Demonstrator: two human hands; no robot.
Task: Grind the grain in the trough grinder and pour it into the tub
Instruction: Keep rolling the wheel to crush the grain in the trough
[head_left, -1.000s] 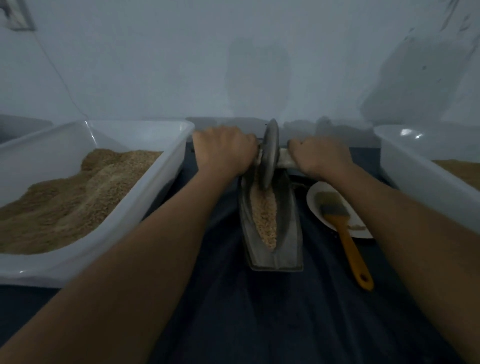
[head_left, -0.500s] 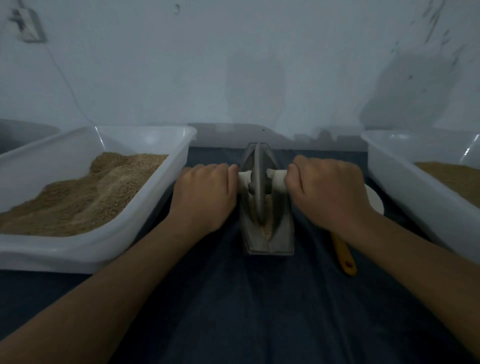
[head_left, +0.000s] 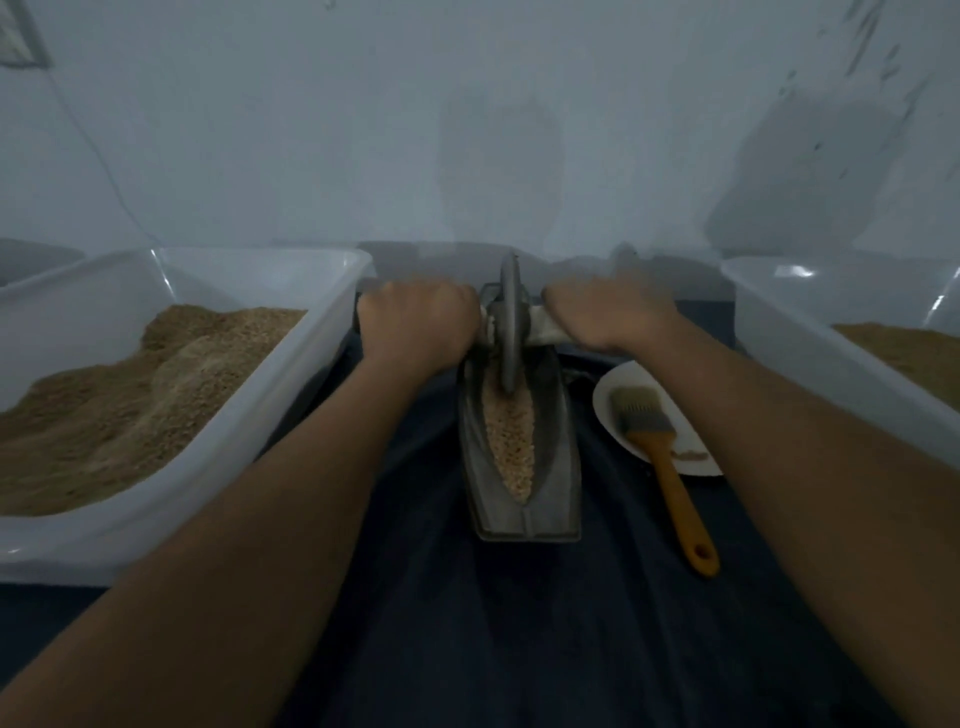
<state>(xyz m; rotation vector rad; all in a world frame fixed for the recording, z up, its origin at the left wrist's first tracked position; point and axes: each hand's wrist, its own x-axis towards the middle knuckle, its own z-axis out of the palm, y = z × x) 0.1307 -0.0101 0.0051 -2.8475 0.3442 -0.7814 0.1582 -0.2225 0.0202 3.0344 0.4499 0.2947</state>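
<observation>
One dark grey, boat-shaped metal trough grinder (head_left: 522, 467) lies at the centre of a dark blue cloth (head_left: 467, 623), its length running from 6 to 12 o'clock. One grey metal grinding wheel (head_left: 509, 322) stands upright at the trough's 12 o'clock end, on one pale axle handle (head_left: 543, 330). The left hand (head_left: 415, 322), at 9 o'clock of the wheel, and the right hand (head_left: 608, 317), at 3 o'clock, each curl their fingers fully round an axle end. Pale cracked grain (head_left: 511, 441) fills the trough's groove. Two translucent white plastic tubs hold brown meal: one at 9 o'clock (head_left: 260, 431), one at 3 o'clock (head_left: 831, 374). One white plate (head_left: 613, 415) carries the bristles of one orange-handled brush (head_left: 670, 467).
</observation>
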